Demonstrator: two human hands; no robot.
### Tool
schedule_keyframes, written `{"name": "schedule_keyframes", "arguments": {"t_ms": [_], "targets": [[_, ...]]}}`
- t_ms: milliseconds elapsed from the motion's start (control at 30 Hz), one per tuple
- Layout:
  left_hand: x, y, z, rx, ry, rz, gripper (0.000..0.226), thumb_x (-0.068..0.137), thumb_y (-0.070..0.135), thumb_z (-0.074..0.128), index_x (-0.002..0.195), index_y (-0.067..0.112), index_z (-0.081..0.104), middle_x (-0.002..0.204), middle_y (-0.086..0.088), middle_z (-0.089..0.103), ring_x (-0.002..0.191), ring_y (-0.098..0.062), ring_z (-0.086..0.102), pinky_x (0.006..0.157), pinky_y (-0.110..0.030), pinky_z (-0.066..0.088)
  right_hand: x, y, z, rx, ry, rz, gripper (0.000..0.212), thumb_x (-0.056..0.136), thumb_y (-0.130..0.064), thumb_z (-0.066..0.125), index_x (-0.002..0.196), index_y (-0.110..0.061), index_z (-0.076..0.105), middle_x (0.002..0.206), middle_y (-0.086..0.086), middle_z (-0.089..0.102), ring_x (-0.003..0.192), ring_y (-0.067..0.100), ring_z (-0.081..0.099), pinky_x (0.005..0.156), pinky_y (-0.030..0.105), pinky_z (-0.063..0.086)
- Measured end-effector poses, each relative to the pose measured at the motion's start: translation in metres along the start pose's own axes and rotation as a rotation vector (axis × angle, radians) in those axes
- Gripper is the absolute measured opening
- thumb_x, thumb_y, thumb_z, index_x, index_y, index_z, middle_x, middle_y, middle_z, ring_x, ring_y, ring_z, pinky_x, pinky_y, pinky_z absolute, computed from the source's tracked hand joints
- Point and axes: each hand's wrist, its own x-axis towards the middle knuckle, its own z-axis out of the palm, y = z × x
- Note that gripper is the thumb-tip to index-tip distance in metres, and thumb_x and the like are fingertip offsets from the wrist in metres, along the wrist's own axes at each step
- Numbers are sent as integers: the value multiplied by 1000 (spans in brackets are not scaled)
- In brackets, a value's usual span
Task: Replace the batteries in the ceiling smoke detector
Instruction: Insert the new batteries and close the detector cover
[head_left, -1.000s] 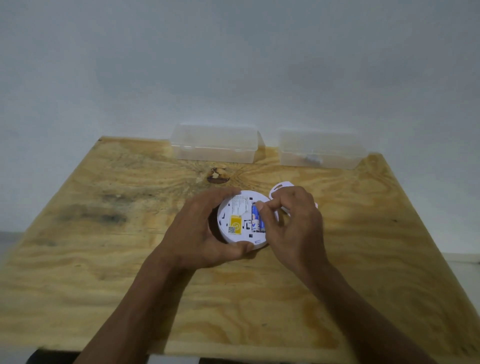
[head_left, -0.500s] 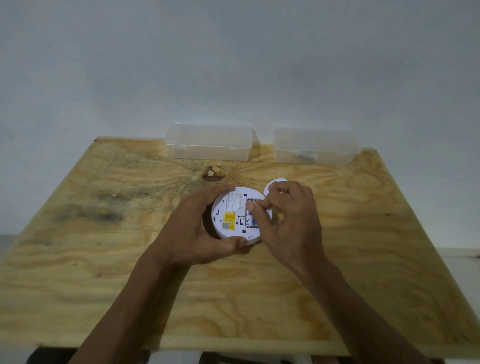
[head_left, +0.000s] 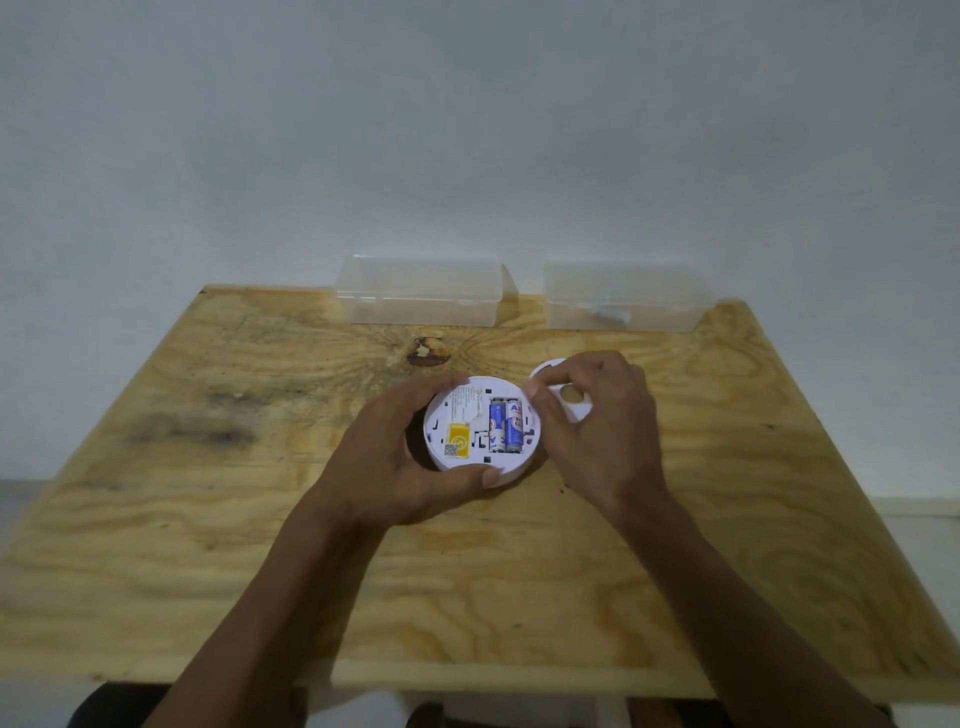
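Plywood counter (head_left: 208, 519): left hand (head_left: 395, 457) clamps smoke detector (head_left: 467, 441); right hand (head_left: 597, 431), at three o'clock, pinches mounting plate (head_left: 569, 402).

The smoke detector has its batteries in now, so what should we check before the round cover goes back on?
1. Two batteries sit side by side in their slot: ok.
2. Plus and minus ends face the right way: cannot tell, markings too small.
3. Left hand holds the smoke detector steady, back side up: ok.
4. Right hand has the white cover within reach: ok; it lies right under the fingers.
5. Cover's tabs lined up with the detector: not ok; cover is beside it, not over it.
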Motion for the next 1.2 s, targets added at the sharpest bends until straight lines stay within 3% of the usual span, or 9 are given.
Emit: {"name": "schedule_keyframes", "arguments": {"t_ms": [167,233,367,633,733,867,967,1100,1200], "targets": [[-4,-13,3,17,-3,-57,76,57,54,84,126,35,59,112,30,67,105,9,65,84,-17,56,20,16,-15,-240,-172,257,58,82,-55,67,128,-19,60,132,4,55,128,25,43,99,38,40],[-4,-12,2,23,-15,-51,75,58,54,83,126,38,58,113,36,65,105,11,64,82,-11,54,22,20,-15,-344,-257,295,68,78,-66,65,128,-20,59,132,5,54,127,27,43,98,42,42],[-2,-4,0,30,-18,-36,66,60,48,87,118,51,53,110,46,61,102,12,64,79,-13,55,21,24,-11,-394,-270,289,65,74,-69,67,122,-25,62,127,1,54,121,26,44,94,43,42],[-4,-5,0,6,-12,-46,68,59,52,84,119,51,54,115,39,63,104,10,65,81,-14,56,25,20,-10,-174,-236,323,58,66,-48,85,110,-24,57,115,-2,61,112,24,53,92,43,46],[-3,-5,0,10,-21,-48,70,59,49,85,121,49,53,115,41,62,104,12,64,81,-9,53,25,17,-11,-34,-206,308,55,65,-32,90,108,-23,57,103,-1,65,93,22,63,79,43,55],[-4,-11,1,7,-23,-75,79,59,43,90,131,37,57,113,30,68,106,10,65,82,-12,55,32,16,-22,136,-149,293,27,77,-20,83,98,-20,67,93,2,70,77,17,67,55,33,58],[-5,-13,2,-4,-11,-61,76,59,40,91,126,43,55,115,28,68,105,5,68,83,-22,59,36,6,-35,345,-59,292,25,75,-20,85,96,-17,71,91,0,74,74,14,72,57,33,60],[-1,-4,0,-14,-16,-2,73,63,26,94,119,53,56,112,26,71,99,0,71,77,-23,60,33,-16,-49,452,-275,217,29,71,-16,88,96,-16,74,95,0,73,76,14,74,57,24,57],[1,1,-2,-5,-34,44,77,67,19,93,119,62,54,110,28,71,95,-1,72,74,-20,59,32,-29,-47,264,-437,138,22,70,-23,89,88,-22,75,97,-4,74,86,17,72,73,37,61]]}}
